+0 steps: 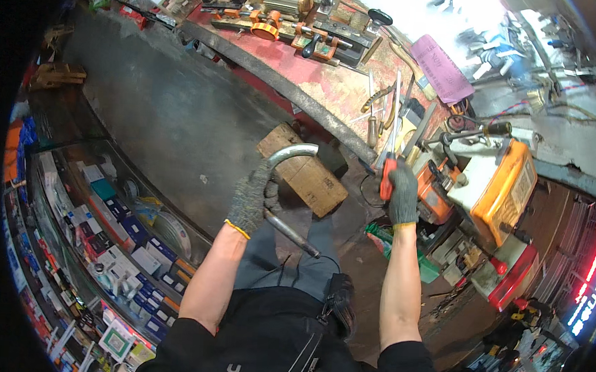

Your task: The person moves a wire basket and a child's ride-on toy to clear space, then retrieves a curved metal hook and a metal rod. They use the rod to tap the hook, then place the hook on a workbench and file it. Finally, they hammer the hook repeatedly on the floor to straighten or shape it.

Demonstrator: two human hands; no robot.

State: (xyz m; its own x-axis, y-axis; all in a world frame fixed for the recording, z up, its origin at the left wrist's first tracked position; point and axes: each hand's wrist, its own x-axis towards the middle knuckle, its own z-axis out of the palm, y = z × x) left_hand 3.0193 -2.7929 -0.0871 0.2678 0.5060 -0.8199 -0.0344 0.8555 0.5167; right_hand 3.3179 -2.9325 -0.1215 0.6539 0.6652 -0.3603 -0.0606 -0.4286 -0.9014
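My left hand (251,200), in a dark knit glove with a yellow cuff, is closed round a bent metal bar (292,231). The bar's top end curves over to the right, and its lower end slants down over my legs; the glove hides its middle. To the right, at the workbench's corner, my gloved right hand (403,195) grips the red handle of a file (388,180). Its long narrow blade points away over the bench. A wooden block (315,187) stands behind the bar, just beyond my knees.
Pliers, hand tools and clamping machines crowd the red-topped workbench (296,85). An orange-and-white machine (497,186) with a lever stands at the right. To the left, a glass display case (133,238) holds many small boxes. A green container (425,268) sits below my right hand.
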